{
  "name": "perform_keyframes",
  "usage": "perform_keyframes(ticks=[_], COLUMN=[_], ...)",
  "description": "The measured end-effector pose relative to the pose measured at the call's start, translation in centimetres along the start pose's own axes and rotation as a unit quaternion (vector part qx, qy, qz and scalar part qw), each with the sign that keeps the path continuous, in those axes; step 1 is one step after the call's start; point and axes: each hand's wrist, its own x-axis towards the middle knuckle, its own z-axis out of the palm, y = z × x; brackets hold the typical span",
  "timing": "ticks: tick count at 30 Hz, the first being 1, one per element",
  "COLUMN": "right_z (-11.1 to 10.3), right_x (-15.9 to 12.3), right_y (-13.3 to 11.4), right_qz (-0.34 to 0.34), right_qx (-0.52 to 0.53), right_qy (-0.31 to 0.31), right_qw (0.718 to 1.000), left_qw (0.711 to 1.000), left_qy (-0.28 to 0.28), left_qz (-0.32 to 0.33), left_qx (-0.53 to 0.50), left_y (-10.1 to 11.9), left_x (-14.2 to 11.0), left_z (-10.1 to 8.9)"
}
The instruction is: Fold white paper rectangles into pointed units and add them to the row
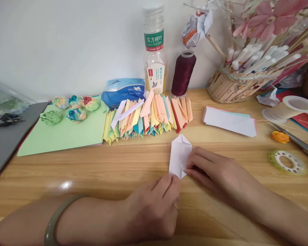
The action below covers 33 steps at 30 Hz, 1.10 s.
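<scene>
A small white sheet of paper [179, 155] lies on the wooden table [133, 159], its far corners folded in to a point. My left hand [156, 205] pinches the near left corner of the paper between thumb and fingers. On the paper's right edge, my right hand [210, 167] is closed with its thumb and fingertips on the near right corner. Part of that near edge is hidden by my fingers. Just beyond the paper is a long pile of folded paper strips [143, 118] in many colours. Flat paper strips [229, 121], white on top, are stacked to the right.
Crumpled paper flowers [76, 115] sit on green sheets [61, 136] at left. A tissue pack [123, 92], tea bottle [155, 68] and dark red thread spool [184, 73] stand behind. At right are a marker basket [236, 85], white spool [289, 107], scissors [300, 140] and tape roll [287, 162].
</scene>
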Motion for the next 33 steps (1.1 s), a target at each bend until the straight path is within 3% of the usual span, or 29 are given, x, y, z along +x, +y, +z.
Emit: perform_keyframes(ticks=[5,9,13,23,29,33], right_z=[0.1,0.1,-0.1,0.0,0.1,0.0], right_x=[0.0,0.1,0.1,0.2,0.2,0.2], right_y=[0.0,0.0,0.0,-0.1,-0.2,-0.2], right_qz=[0.01,0.016,0.024,0.034,0.028,0.024], right_qx=[-0.037,-0.038,-0.015,-0.005,-0.015,-0.013], right_qy=[-0.002,-0.004,-0.026,-0.011,0.003,0.006], right_qw=[0.999,0.999,0.999,0.999,0.999,1.0], left_qw=[0.993,0.991,0.982,0.988,0.993,0.993], left_qy=[-0.012,-0.028,-0.044,-0.042,-0.076,-0.081], left_qz=[-0.104,-0.118,-0.174,-0.137,-0.065,-0.056], left_qx=[-0.06,-0.056,-0.063,-0.047,-0.062,-0.065], left_y=[-0.2,-0.1,0.1,0.0,-0.6,-0.8], left_x=[0.1,0.0,-0.1,-0.1,0.1,0.3], left_z=[0.6,1.1,1.6,1.6,0.5,0.1])
